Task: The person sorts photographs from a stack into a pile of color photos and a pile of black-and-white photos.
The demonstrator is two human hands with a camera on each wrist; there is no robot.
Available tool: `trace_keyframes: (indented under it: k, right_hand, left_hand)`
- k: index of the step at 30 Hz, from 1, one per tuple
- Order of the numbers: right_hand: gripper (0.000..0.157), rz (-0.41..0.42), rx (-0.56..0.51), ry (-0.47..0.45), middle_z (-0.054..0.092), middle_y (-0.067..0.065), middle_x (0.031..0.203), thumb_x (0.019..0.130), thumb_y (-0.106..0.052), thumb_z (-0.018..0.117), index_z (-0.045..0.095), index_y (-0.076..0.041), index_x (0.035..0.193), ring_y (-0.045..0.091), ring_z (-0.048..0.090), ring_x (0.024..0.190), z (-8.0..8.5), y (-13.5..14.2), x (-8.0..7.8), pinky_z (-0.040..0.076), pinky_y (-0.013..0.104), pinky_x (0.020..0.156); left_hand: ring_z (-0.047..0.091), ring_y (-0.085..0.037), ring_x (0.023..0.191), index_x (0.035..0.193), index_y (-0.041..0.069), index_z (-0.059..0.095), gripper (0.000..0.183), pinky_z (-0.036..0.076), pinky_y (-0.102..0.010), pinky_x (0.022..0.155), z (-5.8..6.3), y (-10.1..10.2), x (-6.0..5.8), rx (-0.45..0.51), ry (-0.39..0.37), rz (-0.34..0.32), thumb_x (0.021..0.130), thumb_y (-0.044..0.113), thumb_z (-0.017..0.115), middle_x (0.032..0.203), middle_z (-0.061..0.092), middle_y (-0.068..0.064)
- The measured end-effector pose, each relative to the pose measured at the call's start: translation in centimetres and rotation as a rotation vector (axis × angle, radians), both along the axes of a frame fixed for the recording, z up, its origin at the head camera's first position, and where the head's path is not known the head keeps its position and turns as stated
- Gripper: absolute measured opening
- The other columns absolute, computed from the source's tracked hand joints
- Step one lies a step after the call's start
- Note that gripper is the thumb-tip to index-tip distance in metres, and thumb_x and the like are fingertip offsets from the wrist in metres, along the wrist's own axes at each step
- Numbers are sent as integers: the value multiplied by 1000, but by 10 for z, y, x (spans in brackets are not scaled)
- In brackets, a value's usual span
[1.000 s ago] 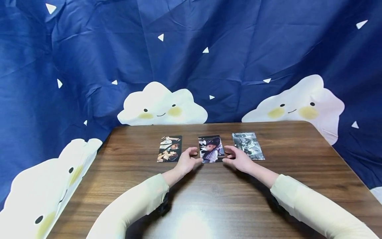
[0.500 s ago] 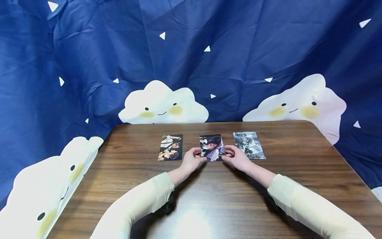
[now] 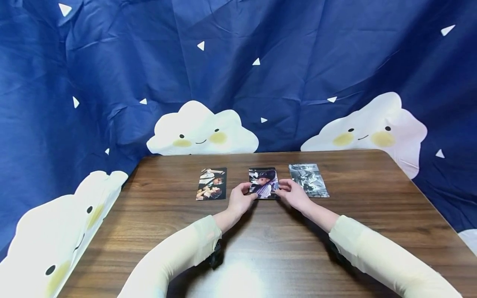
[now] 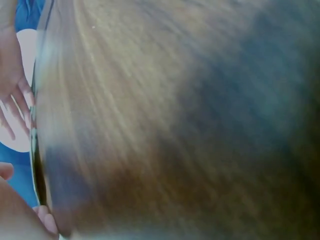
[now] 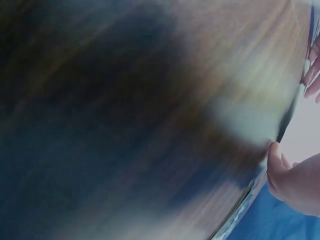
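Note:
In the head view, a photo card (image 3: 265, 182) in purple and dark tones lies sideways between my hands at the middle of a row. My left hand (image 3: 239, 200) pinches its left side, the thumb over the lower left corner. On the opposite side, my right hand (image 3: 294, 194) holds the right edge between thumb and fingers. The left wrist view has the card (image 4: 39, 175) nearly edge-on beside my left fingertips (image 4: 48, 220). In the right wrist view, my right thumb (image 5: 274, 155) meets the card's dark edge.
A dark photo card with two figures (image 3: 211, 184) lies to the left on the wooden table (image 3: 268, 240). At the right lies a grey-blue photo card (image 3: 309, 181), close to my right hand. Behind the table hangs a blue curtain (image 3: 238, 62) with clouds.
My left hand has moved right to the middle card and its thumb now overlaps it. My right hand has closed in on the right edge. The outer cards stay in place.

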State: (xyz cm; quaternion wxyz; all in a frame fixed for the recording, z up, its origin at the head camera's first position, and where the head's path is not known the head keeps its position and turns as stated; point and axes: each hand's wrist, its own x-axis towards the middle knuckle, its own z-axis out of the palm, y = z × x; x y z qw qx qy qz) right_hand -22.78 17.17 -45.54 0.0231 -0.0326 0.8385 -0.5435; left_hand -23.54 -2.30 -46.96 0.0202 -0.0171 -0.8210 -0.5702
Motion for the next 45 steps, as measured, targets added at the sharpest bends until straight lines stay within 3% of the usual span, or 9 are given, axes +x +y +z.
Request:
trace_keyframes:
  k: [5,9,14,19,25,29,33,39,45]
  right_hand:
    - [46,-24,38,-25,57,30,125,94,-8,60,45,14,131,40,52,120,3,0,-1,40,45,100]
    - [43,-40,21,-18,57,31,124,94,-5,58,46,14,130,40,53,119,1,1,-1,40,45,100]
    - [43,-40,-6,-2,57,32,124,93,-3,60,46,16,129,40,55,116,-1,0,-1,46,35,92]
    - [44,-22,-10,9,55,35,124,90,3,62,46,19,128,42,58,111,-5,-1,-1,49,24,82]
    - [49,-12,68,8,64,29,107,86,4,63,47,16,131,27,67,85,-8,-1,-4,49,22,67]
    - [53,13,12,-6,65,17,82,86,9,61,42,14,136,15,64,63,-10,-1,-6,48,21,57]
    - [55,45,-55,-13,61,10,68,87,12,59,38,15,137,10,60,56,-11,0,-6,48,19,53]
    - [55,69,-105,-25,56,6,64,89,13,55,33,14,140,8,54,52,-11,2,-5,47,20,51]
    - [55,88,-179,-69,58,11,68,91,14,49,28,14,142,9,53,50,-8,4,-2,48,22,51]
  left_hand:
    - [62,-32,106,115,-10,64,37,47,-38,94,1,1,0,66,-42,3,80,-3,71,111,67,-23]
    - [67,-28,93,113,-10,65,36,51,-30,82,1,1,0,110,-35,8,77,-10,68,107,68,-22]
    - [67,-18,73,109,-5,68,40,50,-23,68,-1,0,0,62,-8,30,71,-16,70,98,70,-17]
    - [70,-20,72,109,0,69,42,51,-26,72,-4,-1,0,18,-14,28,70,-15,73,86,71,-16]
    - [70,-23,72,110,-4,66,44,53,-28,72,-4,0,0,13,9,16,68,-16,73,98,70,-17]
    - [70,-23,74,116,-4,63,49,53,-29,75,-3,0,-1,11,-7,21,69,-15,72,98,71,-16]
    - [70,-22,75,126,-5,58,56,52,-28,74,-1,0,-1,7,-28,23,72,-14,71,98,71,-15]
    - [64,-15,68,132,-8,54,62,48,-20,64,0,2,-1,26,-33,1,72,-16,68,94,70,-16]
    - [64,-17,68,132,-7,54,62,49,-22,65,1,1,-2,45,-32,-27,72,-18,66,88,69,-17]
